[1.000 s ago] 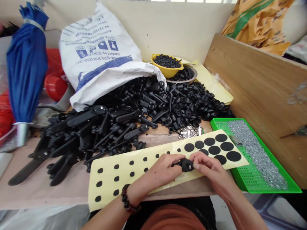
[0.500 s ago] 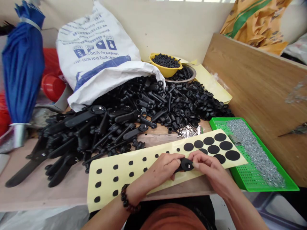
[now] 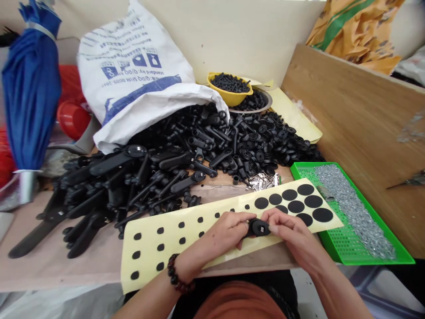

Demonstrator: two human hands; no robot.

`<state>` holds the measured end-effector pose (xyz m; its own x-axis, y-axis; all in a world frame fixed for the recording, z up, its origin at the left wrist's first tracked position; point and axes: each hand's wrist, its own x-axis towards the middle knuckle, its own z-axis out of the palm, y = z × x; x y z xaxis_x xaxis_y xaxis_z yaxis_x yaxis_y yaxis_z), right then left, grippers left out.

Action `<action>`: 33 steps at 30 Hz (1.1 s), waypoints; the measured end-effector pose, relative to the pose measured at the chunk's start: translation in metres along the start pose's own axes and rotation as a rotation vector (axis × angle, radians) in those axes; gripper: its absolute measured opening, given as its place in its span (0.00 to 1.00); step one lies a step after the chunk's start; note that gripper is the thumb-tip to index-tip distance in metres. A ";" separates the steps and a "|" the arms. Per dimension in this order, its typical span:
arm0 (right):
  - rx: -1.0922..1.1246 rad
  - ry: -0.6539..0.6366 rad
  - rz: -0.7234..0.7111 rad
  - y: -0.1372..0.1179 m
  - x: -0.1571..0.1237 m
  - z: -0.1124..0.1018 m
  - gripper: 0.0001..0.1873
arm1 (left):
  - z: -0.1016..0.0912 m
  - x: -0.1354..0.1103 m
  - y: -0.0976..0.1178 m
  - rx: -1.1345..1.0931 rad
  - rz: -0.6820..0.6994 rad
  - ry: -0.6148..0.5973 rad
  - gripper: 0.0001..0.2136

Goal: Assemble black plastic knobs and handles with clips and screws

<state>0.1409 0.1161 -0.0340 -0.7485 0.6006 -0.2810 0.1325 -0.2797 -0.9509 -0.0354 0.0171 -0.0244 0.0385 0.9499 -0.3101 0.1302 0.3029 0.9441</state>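
My left hand [image 3: 223, 236] and my right hand [image 3: 292, 235] meet at the table's near edge, both closed on one small round black plastic part [image 3: 259, 227] with a metal piece on top. The left fingers grip its left side; the right thumb and fingers pinch its right side. Under the hands lies a long yellow backing sheet [image 3: 186, 241] with small black dots on the left and large black round pads [image 3: 300, 201] on the right. A dark bead bracelet [image 3: 175, 274] is on my left wrist.
A big pile of black plastic levers and round parts [image 3: 172, 168] spills from a white woven sack [image 3: 139, 75]. A green tray of small metal screws [image 3: 352, 212] sits at right, beside a wooden board [image 3: 358, 115]. A yellow bowl of black screws [image 3: 230, 88], small metal clips [image 3: 262, 180] and a blue umbrella [image 3: 29, 88] are also here.
Both hands stay on the black part; the right fingers have shifted slightly over its top. The view has moved a little.
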 end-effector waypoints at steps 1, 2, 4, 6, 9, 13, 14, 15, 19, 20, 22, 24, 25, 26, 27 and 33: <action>0.001 0.001 0.001 0.000 0.000 0.000 0.12 | 0.000 0.000 0.000 -0.004 0.001 -0.003 0.13; 0.001 0.001 0.003 0.000 0.000 0.000 0.12 | 0.000 0.000 0.001 -0.012 -0.001 -0.005 0.13; 0.003 0.000 0.008 -0.001 0.000 0.000 0.12 | 0.000 0.000 0.002 -0.032 -0.009 -0.004 0.13; 0.005 0.005 0.011 -0.001 -0.001 0.001 0.12 | 0.000 0.000 0.003 -0.039 -0.011 -0.005 0.13; -0.001 0.021 0.010 -0.002 -0.001 0.002 0.13 | 0.000 -0.001 0.003 -0.002 -0.006 -0.003 0.13; 0.026 0.011 0.014 -0.002 -0.002 0.002 0.13 | 0.000 -0.001 0.003 0.053 0.008 0.013 0.13; 0.038 0.006 0.016 -0.002 -0.002 0.002 0.13 | 0.000 -0.001 0.002 0.056 0.012 0.014 0.13; 0.045 0.003 0.016 -0.002 -0.002 0.002 0.13 | 0.000 -0.001 0.002 0.056 0.015 0.013 0.13; 0.022 0.007 0.004 0.000 -0.002 0.002 0.13 | 0.001 -0.001 0.003 0.060 0.018 0.011 0.13; 0.011 0.008 0.003 0.000 -0.002 0.003 0.13 | 0.001 -0.002 0.003 0.061 0.014 0.013 0.13; -0.015 0.015 0.004 -0.001 -0.002 0.004 0.13 | 0.001 -0.002 0.004 0.061 0.007 0.011 0.13; -0.043 0.027 0.006 -0.002 -0.002 0.005 0.14 | 0.000 -0.003 0.005 0.060 0.008 0.005 0.13; -0.055 0.032 0.007 -0.003 -0.002 0.006 0.14 | 0.000 -0.003 0.006 0.060 0.011 0.006 0.13; -0.063 0.037 0.005 -0.003 -0.002 0.006 0.14 | 0.000 -0.003 0.006 0.060 0.014 0.008 0.14; -0.067 0.040 0.002 -0.004 -0.002 0.007 0.14 | 0.000 -0.003 0.006 0.062 0.016 0.010 0.14; -0.071 0.037 -0.021 -0.003 -0.002 0.007 0.13 | -0.001 -0.004 0.007 0.071 -0.003 0.020 0.15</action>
<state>0.1370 0.1106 -0.0295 -0.7274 0.6334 -0.2640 0.1635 -0.2137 -0.9631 -0.0353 0.0152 -0.0168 0.0187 0.9505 -0.3101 0.2005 0.3003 0.9325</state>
